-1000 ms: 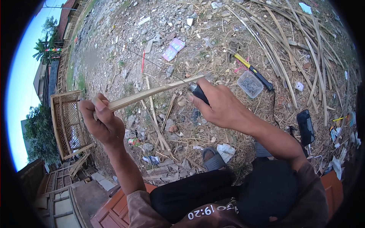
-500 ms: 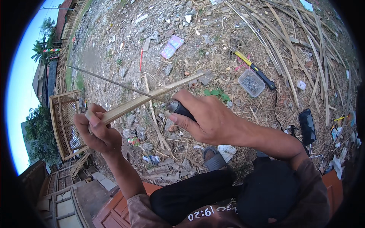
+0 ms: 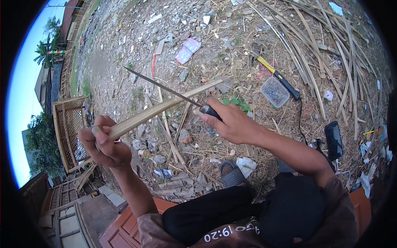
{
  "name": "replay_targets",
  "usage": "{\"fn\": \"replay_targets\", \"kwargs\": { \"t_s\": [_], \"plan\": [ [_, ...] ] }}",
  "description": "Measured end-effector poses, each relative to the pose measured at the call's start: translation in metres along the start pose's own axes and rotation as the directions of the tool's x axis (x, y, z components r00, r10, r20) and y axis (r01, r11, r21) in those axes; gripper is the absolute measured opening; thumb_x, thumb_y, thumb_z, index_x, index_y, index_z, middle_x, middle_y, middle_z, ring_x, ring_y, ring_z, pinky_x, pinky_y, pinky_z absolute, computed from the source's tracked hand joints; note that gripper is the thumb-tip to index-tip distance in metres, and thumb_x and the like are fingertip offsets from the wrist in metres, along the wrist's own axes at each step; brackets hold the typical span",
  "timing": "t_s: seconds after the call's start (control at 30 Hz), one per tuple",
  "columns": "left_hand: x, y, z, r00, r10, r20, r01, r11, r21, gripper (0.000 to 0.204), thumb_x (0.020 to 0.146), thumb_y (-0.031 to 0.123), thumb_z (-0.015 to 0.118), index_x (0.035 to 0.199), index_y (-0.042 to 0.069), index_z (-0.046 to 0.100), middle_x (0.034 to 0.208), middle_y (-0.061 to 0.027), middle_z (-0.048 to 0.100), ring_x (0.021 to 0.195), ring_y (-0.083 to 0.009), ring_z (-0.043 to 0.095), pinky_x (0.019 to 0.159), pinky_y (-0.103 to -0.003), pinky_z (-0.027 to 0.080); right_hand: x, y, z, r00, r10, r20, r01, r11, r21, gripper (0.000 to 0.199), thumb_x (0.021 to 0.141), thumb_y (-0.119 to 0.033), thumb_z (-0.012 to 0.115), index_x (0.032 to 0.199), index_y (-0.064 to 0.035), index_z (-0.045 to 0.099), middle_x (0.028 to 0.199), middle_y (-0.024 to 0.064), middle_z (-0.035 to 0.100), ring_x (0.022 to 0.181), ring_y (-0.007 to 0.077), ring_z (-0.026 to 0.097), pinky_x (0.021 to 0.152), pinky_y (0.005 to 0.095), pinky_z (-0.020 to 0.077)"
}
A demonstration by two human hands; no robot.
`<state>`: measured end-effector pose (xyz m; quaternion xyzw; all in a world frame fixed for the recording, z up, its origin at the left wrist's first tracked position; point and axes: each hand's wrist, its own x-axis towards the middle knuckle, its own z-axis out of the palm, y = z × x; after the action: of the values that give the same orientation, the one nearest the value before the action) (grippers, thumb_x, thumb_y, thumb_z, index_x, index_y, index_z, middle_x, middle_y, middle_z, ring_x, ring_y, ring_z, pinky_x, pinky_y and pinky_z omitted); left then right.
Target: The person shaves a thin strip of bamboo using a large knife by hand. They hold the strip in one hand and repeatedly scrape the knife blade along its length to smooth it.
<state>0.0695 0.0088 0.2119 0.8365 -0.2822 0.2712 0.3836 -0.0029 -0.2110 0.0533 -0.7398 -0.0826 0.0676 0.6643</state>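
Left hand point(image 3: 106, 141) pinches one end of the strip point(image 3: 149, 114); right hand point(image 3: 233, 122) clasps a blade point(image 3: 155, 83) that crosses it. Rightward, a hammer point(image 3: 282, 79) lies beside a tub point(image 3: 283, 101) of nails point(image 3: 273, 91), near loose slats point(image 3: 313, 38); a phone point(image 3: 333, 140) lies beside the right forearm point(image 3: 285, 151).

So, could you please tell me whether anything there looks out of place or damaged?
Mostly litter: a pink packet lies on the stony ground, and a crumpled white wrapper beside the sandal. Both look discarded. The held stick and blade show no obvious damage.
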Motion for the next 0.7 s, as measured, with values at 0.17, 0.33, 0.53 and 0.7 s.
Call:
{"fn": "replay_targets", "kwargs": {
  "t_s": [0.17, 0.33, 0.53, 0.7],
  "plan": [
    [-0.005, -0.015, -0.016, 0.995, 0.034, 0.093, -0.029, 0.998, -0.057, 0.019, 0.095, 0.02, 0.041, 0.085, 0.006, 0.036, 0.065, -0.0061, 0.042, 0.055, -0.0102, 0.037, 0.05, -0.024, 0.033, -0.003, 0.056, 0.004, 0.953, 0.294, -0.078, -0.3, 0.951, -0.08, 0.032, 0.098, -0.034, 0.051, 0.096, -0.0016, 0.049, 0.069, 0.0189, 0.059, 0.065, 0.0372, 0.062, 0.061, 0.0475, 0.0439],
    [-0.001, -0.031, -0.029, 0.981, -0.178, 0.081, 0.179, 0.984, -0.006, 0.022, 0.099, 0.019, 0.049, 0.111, 0.002, 0.044, 0.082, -0.0086, 0.053, 0.064, -0.0134, 0.054, 0.056, -0.026, 0.047, -0.02, 0.057, -0.002, 0.945, 0.284, -0.162, -0.295, 0.954, -0.049, 0.035, 0.095, -0.035, 0.056, 0.091, -0.0012, 0.049, 0.067, 0.0128, 0.054, 0.059, 0.0271, 0.055, 0.061, 0.0417, 0.0428],
    [0.008, -0.051, -0.068, 0.905, -0.426, -0.002, 0.425, 0.902, -0.073, 0.021, 0.1, 0.021, 0.052, 0.113, 0.004, 0.05, 0.088, -0.0049, 0.057, 0.078, -0.0132, 0.062, 0.063, -0.028, 0.054, -0.05, 0.059, -0.018, 0.861, 0.487, -0.148, -0.41, 0.836, 0.366, 0.032, 0.091, -0.031, 0.065, 0.103, -0.0039, 0.053, 0.062, 0.0001, 0.049, 0.045, 0.008, 0.045, 0.041, 0.0253, 0.0369],
    [-0.077, -0.06, -0.108, 0.824, -0.558, -0.097, 0.494, 0.792, -0.358, 0.021, 0.099, 0.021, 0.054, 0.111, 0.004, 0.049, 0.093, -0.0066, 0.061, 0.084, -0.0142, 0.065, 0.065, -0.027, 0.057, -0.047, 0.057, -0.04, 0.834, 0.51, -0.21, -0.258, 0.698, 0.669, 0.043, 0.09, -0.039, 0.067, 0.111, -0.0064, 0.047, 0.067, 0.0028, 0.053, 0.044, 0.0057, 0.044, 0.039, 0.0219, 0.0376]
  ]
}}
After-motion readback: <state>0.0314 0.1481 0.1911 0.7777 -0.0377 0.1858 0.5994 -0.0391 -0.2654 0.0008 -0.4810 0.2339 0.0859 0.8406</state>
